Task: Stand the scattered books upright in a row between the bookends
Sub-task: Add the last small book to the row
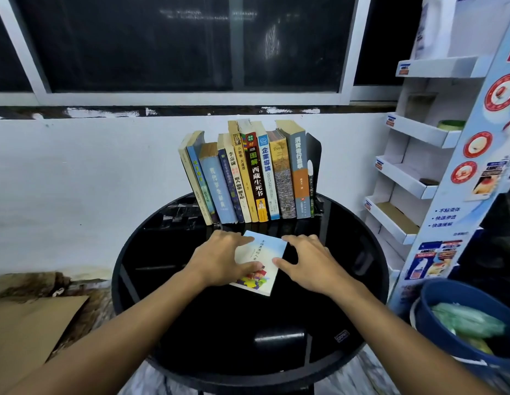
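A thin pale book (pixel 266 259) with a colourful cover picture lies flat on the round black table (pixel 191 323), just in front of the row. My left hand (pixel 222 258) lies on its left half, fingers spread over the cover and thumb near the lower edge. My right hand (pixel 308 263) sits at its right edge, thumb touching the cover, fingers arched over the table. Behind, several books (pixel 245 178) stand upright in a row, the left ones leaning right. A black bookend (pixel 313 158) closes the right end; another bookend (pixel 200 137) peeks out at the left.
A white wall and a dark window rise right behind the table. A cardboard display rack (pixel 413 166) stands at the right, with a blue bucket (pixel 459 332) of green things below it. Brown cardboard (pixel 28 329) lies on the floor at the left.
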`<action>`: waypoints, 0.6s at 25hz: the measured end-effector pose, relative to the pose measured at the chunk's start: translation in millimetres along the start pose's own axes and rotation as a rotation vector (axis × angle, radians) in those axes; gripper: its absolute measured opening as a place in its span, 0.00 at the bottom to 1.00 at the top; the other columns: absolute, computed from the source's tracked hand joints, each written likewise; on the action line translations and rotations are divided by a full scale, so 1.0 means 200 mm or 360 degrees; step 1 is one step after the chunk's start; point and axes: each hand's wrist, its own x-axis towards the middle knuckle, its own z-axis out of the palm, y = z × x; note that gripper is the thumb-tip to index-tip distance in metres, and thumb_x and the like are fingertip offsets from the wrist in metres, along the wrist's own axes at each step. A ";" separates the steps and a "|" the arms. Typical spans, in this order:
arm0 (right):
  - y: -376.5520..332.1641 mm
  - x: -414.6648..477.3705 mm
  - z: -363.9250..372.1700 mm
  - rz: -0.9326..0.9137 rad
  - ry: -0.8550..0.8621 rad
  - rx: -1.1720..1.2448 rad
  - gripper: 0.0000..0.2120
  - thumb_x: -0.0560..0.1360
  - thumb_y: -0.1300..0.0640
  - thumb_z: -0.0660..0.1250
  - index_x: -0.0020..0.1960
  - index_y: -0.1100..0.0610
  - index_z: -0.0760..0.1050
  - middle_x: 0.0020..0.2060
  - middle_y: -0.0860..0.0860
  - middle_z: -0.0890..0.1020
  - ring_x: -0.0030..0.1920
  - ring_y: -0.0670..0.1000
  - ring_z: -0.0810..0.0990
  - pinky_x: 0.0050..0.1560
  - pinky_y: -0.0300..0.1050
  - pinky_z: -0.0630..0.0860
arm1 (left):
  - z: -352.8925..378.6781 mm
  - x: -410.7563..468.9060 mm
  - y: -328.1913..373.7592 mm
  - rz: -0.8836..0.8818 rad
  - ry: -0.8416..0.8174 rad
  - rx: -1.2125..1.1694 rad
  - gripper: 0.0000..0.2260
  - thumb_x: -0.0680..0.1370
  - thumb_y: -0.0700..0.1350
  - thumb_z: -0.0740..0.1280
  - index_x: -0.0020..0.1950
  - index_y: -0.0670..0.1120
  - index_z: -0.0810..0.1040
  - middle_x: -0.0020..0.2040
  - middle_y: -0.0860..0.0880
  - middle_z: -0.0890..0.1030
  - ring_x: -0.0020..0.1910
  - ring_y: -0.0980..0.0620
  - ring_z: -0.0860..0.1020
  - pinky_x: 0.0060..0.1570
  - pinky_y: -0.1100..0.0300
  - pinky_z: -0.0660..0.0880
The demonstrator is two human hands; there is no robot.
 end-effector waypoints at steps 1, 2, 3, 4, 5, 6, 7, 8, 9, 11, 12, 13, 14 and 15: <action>-0.01 0.00 0.01 0.0009 -0.0012 -0.0038 0.33 0.78 0.39 0.65 0.78 0.50 0.62 0.71 0.51 0.72 0.74 0.53 0.62 0.71 0.58 0.64 | 0.02 -0.02 0.01 -0.0028 -0.0020 0.0002 0.37 0.72 0.72 0.67 0.77 0.58 0.67 0.75 0.55 0.70 0.77 0.51 0.60 0.69 0.45 0.69; -0.02 0.00 0.01 0.0023 -0.0028 -0.0069 0.33 0.78 0.39 0.65 0.78 0.50 0.62 0.71 0.51 0.72 0.74 0.54 0.61 0.70 0.59 0.63 | 0.03 -0.04 0.03 -0.0046 -0.0038 -0.0005 0.38 0.72 0.72 0.67 0.78 0.58 0.66 0.75 0.54 0.70 0.77 0.51 0.60 0.68 0.45 0.70; -0.02 0.00 0.02 0.0035 -0.0038 -0.0090 0.33 0.78 0.39 0.65 0.78 0.50 0.62 0.71 0.51 0.71 0.74 0.54 0.61 0.69 0.60 0.62 | 0.04 -0.05 0.05 -0.0060 -0.0052 -0.0014 0.37 0.72 0.71 0.67 0.78 0.58 0.66 0.75 0.54 0.70 0.76 0.51 0.60 0.68 0.46 0.70; -0.03 0.00 0.03 0.0049 -0.0047 -0.0094 0.33 0.78 0.39 0.65 0.78 0.50 0.62 0.71 0.51 0.71 0.74 0.55 0.61 0.69 0.60 0.62 | 0.04 -0.06 0.07 -0.0066 -0.0056 -0.0019 0.36 0.73 0.70 0.67 0.78 0.57 0.66 0.75 0.55 0.70 0.76 0.51 0.60 0.67 0.47 0.70; -0.03 0.01 0.03 0.0055 -0.0048 -0.0080 0.32 0.78 0.39 0.65 0.78 0.50 0.62 0.71 0.51 0.71 0.73 0.55 0.61 0.69 0.60 0.61 | 0.04 -0.07 0.08 -0.0077 -0.0061 -0.0021 0.35 0.74 0.69 0.67 0.78 0.56 0.67 0.75 0.54 0.70 0.76 0.51 0.60 0.67 0.47 0.70; -0.03 0.01 0.04 0.0058 -0.0042 -0.0052 0.32 0.78 0.40 0.66 0.78 0.50 0.63 0.70 0.51 0.71 0.73 0.54 0.61 0.69 0.59 0.61 | 0.04 -0.07 0.09 -0.0088 -0.0067 -0.0026 0.34 0.75 0.68 0.67 0.78 0.56 0.67 0.75 0.54 0.69 0.75 0.50 0.61 0.66 0.47 0.70; -0.03 0.02 0.04 0.0062 -0.0030 -0.0004 0.32 0.78 0.41 0.67 0.77 0.50 0.64 0.70 0.51 0.71 0.73 0.54 0.61 0.69 0.58 0.61 | 0.05 -0.08 0.09 -0.0097 -0.0072 -0.0033 0.34 0.75 0.67 0.67 0.77 0.55 0.68 0.75 0.53 0.69 0.75 0.49 0.61 0.65 0.47 0.71; -0.03 0.03 0.05 0.0074 -0.0019 0.0062 0.32 0.77 0.42 0.68 0.77 0.51 0.64 0.69 0.51 0.72 0.73 0.54 0.62 0.70 0.57 0.62 | 0.05 -0.08 0.09 -0.0103 -0.0072 -0.0041 0.34 0.75 0.67 0.67 0.77 0.55 0.68 0.75 0.53 0.69 0.74 0.49 0.61 0.64 0.46 0.71; -0.03 0.04 0.05 0.0099 -0.0009 0.0146 0.32 0.77 0.43 0.70 0.77 0.51 0.65 0.68 0.51 0.72 0.73 0.54 0.63 0.71 0.56 0.63 | 0.05 -0.08 0.09 -0.0112 -0.0076 -0.0047 0.34 0.75 0.68 0.67 0.77 0.54 0.68 0.75 0.52 0.69 0.74 0.49 0.62 0.64 0.46 0.71; -0.02 0.07 0.05 0.0181 0.0004 0.0334 0.35 0.75 0.44 0.73 0.77 0.53 0.65 0.67 0.52 0.74 0.72 0.54 0.66 0.71 0.56 0.66 | 0.05 -0.08 0.09 -0.0132 -0.0095 -0.0065 0.36 0.73 0.68 0.68 0.77 0.54 0.69 0.74 0.52 0.70 0.73 0.49 0.62 0.64 0.46 0.71; -0.03 0.09 0.05 0.0233 0.0008 0.0420 0.37 0.74 0.46 0.74 0.77 0.54 0.64 0.67 0.52 0.75 0.71 0.54 0.68 0.71 0.55 0.68 | 0.04 -0.08 0.09 -0.0141 -0.0101 -0.0076 0.36 0.73 0.69 0.68 0.77 0.54 0.69 0.74 0.51 0.70 0.73 0.49 0.62 0.64 0.46 0.71; -0.03 0.11 0.05 0.0282 0.0016 0.0507 0.38 0.74 0.47 0.75 0.78 0.56 0.63 0.67 0.53 0.76 0.71 0.54 0.69 0.71 0.54 0.69 | 0.04 -0.08 0.09 -0.0147 -0.0104 -0.0082 0.36 0.72 0.69 0.68 0.76 0.53 0.70 0.73 0.51 0.71 0.73 0.49 0.63 0.65 0.46 0.71; -0.03 0.13 0.06 0.0339 0.0023 0.0606 0.39 0.73 0.49 0.76 0.78 0.58 0.63 0.66 0.54 0.77 0.70 0.54 0.71 0.70 0.52 0.70 | 0.04 -0.08 0.09 -0.0148 -0.0106 -0.0086 0.36 0.72 0.69 0.68 0.76 0.54 0.70 0.73 0.51 0.71 0.72 0.49 0.63 0.65 0.46 0.71; -0.04 0.14 0.06 0.0405 0.0036 0.0720 0.40 0.73 0.50 0.77 0.78 0.59 0.63 0.66 0.54 0.77 0.68 0.54 0.73 0.69 0.50 0.71 | 0.04 -0.08 0.09 -0.0148 -0.0105 -0.0092 0.36 0.72 0.70 0.68 0.76 0.54 0.71 0.72 0.52 0.72 0.72 0.49 0.63 0.64 0.46 0.72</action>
